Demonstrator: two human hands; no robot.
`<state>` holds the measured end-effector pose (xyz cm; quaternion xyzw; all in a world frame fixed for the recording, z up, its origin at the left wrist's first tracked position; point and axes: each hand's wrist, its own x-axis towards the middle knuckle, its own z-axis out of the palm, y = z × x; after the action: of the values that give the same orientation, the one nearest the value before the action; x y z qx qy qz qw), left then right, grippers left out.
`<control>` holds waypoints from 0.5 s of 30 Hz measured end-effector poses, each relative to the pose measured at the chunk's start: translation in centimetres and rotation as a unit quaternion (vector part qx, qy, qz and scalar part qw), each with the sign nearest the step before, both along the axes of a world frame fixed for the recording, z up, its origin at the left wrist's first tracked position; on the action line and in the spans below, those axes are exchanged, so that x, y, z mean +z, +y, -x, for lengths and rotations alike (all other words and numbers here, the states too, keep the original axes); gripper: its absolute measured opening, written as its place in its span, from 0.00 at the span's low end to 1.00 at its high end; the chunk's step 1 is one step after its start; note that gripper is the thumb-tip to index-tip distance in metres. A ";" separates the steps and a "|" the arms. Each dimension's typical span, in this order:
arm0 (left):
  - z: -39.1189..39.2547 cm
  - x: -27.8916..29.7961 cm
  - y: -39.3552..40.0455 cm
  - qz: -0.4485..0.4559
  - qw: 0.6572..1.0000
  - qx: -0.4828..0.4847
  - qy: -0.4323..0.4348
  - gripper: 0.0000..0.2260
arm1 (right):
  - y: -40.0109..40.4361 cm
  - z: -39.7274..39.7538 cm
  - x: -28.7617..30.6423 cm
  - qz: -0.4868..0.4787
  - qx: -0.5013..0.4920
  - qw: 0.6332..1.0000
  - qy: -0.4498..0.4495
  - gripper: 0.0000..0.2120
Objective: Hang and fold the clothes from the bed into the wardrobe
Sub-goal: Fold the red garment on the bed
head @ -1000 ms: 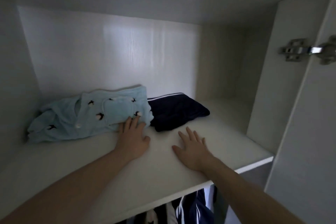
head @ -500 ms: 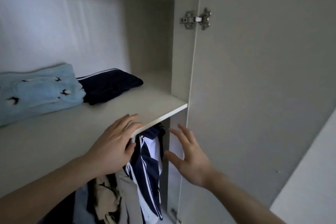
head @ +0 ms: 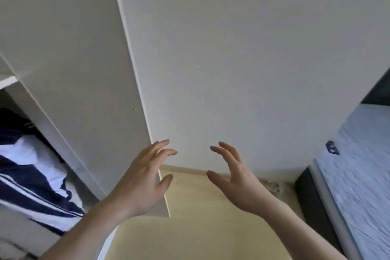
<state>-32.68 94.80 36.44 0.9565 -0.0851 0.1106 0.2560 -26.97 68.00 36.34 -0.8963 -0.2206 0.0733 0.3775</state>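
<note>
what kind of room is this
Most likely a bedroom: an open white wardrobe door with a navy-and-white striped garment hanging inside, and a bed with pale blue bedding at the right edge.

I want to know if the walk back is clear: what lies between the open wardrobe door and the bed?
In the head view, only bare yellowish floor lies between the wardrobe door and the bed.

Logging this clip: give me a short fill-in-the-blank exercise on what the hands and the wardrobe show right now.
1. Both the left hand and the right hand hold ____.
2. The white wardrobe door stands ____.
3. The navy garment with white stripes hangs ____ the wardrobe.

Missing words: nothing; open; inside
</note>
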 end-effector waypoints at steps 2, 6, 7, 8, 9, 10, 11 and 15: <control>-1.1 -0.9 -6.3 0.003 0.999 -0.040 0.021 0.23 | -6.4 1.0 -1.0 0.003 -0.043 0.999 0.012 0.27; -3.2 -2.4 -17.6 0.004 0.992 -0.115 0.056 0.22 | -17.9 3.1 -3.0 0.003 -0.132 0.991 0.030 0.28; -3.7 -2.7 -20.2 0.003 0.989 -0.135 0.065 0.22 | -20.5 3.7 -3.4 0.000 -0.154 0.987 0.034 0.28; -4.3 -2.9 -22.9 -0.001 0.985 -0.154 0.073 0.22 | -23.1 4.2 -3.8 -0.002 -0.176 0.984 0.037 0.28; -4.9 -3.0 -25.4 -0.007 0.982 -0.174 0.078 0.22 | -25.6 4.8 -4.1 -0.003 -0.196 0.980 0.039 0.28; -5.4 -3.1 -27.8 -0.014 0.978 -0.193 0.084 0.22 | -27.9 5.3 -4.4 -0.002 -0.215 0.976 0.042 0.28; -6.0 -3.1 -30.3 -0.019 0.973 -0.209 0.091 0.21 | -30.2 5.8 -4.6 -0.002 -0.234 0.971 0.044 0.27; -8.8 -3.4 -39.6 -0.028 0.957 -0.266 0.109 0.21 | -38.7 7.0 -5.2 -0.003 -0.305 0.950 0.063 0.28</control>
<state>-23.84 55.24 33.03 0.9123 -0.3115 -0.0692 0.2569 -34.01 29.35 31.11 -0.9135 0.0868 0.0105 0.3973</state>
